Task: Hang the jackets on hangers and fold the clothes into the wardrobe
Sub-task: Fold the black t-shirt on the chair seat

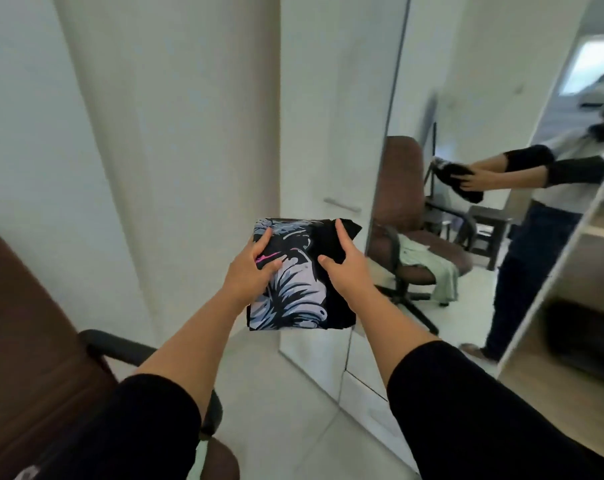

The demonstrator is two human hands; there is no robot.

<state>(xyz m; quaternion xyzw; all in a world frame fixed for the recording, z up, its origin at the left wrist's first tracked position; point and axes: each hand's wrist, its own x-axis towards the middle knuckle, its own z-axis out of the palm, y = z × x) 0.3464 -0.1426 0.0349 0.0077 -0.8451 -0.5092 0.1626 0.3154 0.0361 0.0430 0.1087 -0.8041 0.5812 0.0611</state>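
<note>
**One folded shirt, carried to the wardrobe**

We hold one folded black garment with a grey-and-white graphic print (293, 275) out in front of us, level, so the fold keeps its shape. Our left hand (255, 268) grips its left edge, thumb on top and fingers curled beneath; our right hand (342, 268) pinches the right side the same way. Two hands, one bundle. It hangs in the air before the white wardrobe door (331, 133), not yet on a wooden shelf (602, 230). One brown office chair (34, 341) stands at our left; the mirror (484, 168) repeats it.
</note>
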